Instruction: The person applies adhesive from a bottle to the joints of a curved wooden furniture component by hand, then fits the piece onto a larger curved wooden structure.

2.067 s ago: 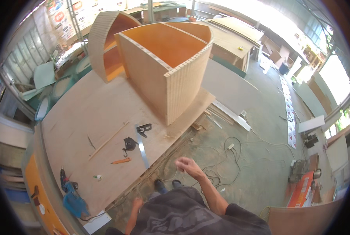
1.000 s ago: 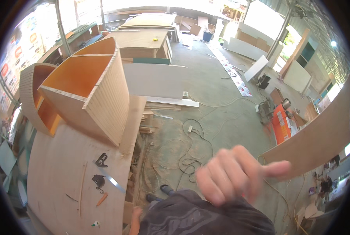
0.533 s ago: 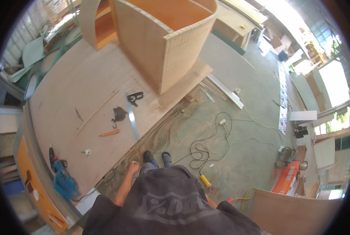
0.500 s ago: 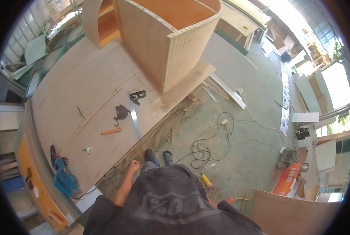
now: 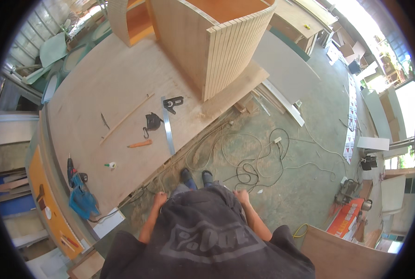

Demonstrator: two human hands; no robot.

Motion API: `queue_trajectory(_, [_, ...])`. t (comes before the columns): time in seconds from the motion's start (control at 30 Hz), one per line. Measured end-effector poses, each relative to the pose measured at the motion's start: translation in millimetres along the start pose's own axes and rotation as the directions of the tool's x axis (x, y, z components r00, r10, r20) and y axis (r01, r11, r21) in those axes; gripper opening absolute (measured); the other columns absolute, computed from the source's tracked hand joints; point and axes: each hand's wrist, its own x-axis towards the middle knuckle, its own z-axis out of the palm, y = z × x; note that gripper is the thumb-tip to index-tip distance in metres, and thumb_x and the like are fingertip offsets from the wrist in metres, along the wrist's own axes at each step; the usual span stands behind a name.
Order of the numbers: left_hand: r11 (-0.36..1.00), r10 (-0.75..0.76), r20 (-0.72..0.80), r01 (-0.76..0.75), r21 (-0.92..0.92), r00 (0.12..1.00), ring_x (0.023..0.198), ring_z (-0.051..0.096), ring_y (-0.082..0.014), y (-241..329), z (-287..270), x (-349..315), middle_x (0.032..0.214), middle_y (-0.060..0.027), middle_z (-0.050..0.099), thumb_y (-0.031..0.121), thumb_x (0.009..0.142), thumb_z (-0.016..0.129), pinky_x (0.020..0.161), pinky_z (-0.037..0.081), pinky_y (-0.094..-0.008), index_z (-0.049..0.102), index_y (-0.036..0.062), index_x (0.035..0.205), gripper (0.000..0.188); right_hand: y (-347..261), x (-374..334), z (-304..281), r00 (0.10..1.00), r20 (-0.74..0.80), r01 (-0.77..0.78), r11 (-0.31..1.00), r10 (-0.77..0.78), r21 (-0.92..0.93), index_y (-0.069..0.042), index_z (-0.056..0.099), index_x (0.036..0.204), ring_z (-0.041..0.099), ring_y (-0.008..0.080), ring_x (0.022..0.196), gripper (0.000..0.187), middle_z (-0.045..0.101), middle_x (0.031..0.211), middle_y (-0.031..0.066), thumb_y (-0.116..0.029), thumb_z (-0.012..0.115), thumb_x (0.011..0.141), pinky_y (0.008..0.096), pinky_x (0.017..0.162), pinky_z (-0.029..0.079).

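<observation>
My left hand is closed at the left side of my dark shirt, near its hem. My right hand, also closed, is at the shirt's right side. Whether either hand grips the cloth or anything else cannot be made out. On the wooden board ahead lie a combination square with a black head, a black tape measure, an orange-handled knife or pencil-like tool, a thin wood strip and a small white bottle with a green tip.
A curved, slatted wooden cabinet stands on the board's far side. A blue power tool and a drill lie at the left edge. Cables loop over the floor to the right, beside a grey machine.
My right hand has come into view and up to the shirt's right side. My left hand stays closed near the shirt. The view has shifted slightly, moving the surroundings right in the picture.
</observation>
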Motion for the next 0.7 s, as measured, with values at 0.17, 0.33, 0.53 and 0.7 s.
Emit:
queue_trajectory(0.17, [0.995,-0.087,0.026,0.089,-0.052,0.996,0.1,0.071,-0.0385,38.7,-8.2,-3.4,0.101,-0.0215,0.075,0.038,0.087,0.059,0.089,0.053,-0.0451,0.073,0.0027,0.108,0.043,-43.2,61.2,-71.2,0.975,0.054,-0.217,0.86,0.217,0.462,0.002,0.072,0.101,0.073,0.0237,0.072,0.033,0.069,0.075,0.0155,-0.03,0.07,0.091,0.0383,0.064,0.059])
queue_trajectory(0.33, [0.973,-0.082,-0.098,0.059,-0.221,0.992,0.101,0.071,-0.0369,34.5,-7.4,-10.8,0.103,-0.0198,0.075,0.038,0.087,0.06,0.089,0.053,-0.0443,0.075,0.0047,0.103,0.04,-107.0,78.6,-86.7,0.998,-0.049,-0.007,0.889,0.033,0.458,0.002,0.073,0.102,0.071,0.0252,0.062,0.031,0.07,0.071,0.0164,-0.026,0.069,0.088,0.0382,0.06,0.058])
queue_trajectory(0.53, [0.947,-0.218,-0.156,0.17,-0.272,0.963,0.089,0.072,-0.0321,-0.9,25.3,-59.3,0.097,-0.0136,0.077,0.035,0.089,0.063,0.081,0.055,-0.0408,0.075,0.004,0.108,0.039,-103.1,64.2,-54.4,0.951,0.305,-0.047,0.947,-0.055,0.317,0.0,0.074,0.102,0.074,0.0272,0.07,0.033,0.072,0.075,0.017,-0.03,0.07,0.088,0.0397,0.065,0.058])
queue_trajectory(0.7, [0.931,-0.306,-0.133,0.268,-0.246,0.943,0.104,0.07,-0.0391,-47.1,66.3,-105.9,0.104,-0.0217,0.075,0.034,0.087,0.064,0.089,0.053,-0.0467,0.076,0.0041,0.104,0.037,-45.0,70.2,-12.3,0.88,0.425,0.195,0.977,-0.212,0.083,-0.004,0.076,0.1,0.073,0.0337,0.09,0.036,0.076,0.09,0.0173,-0.037,0.073,0.086,0.0429,0.078,0.055])
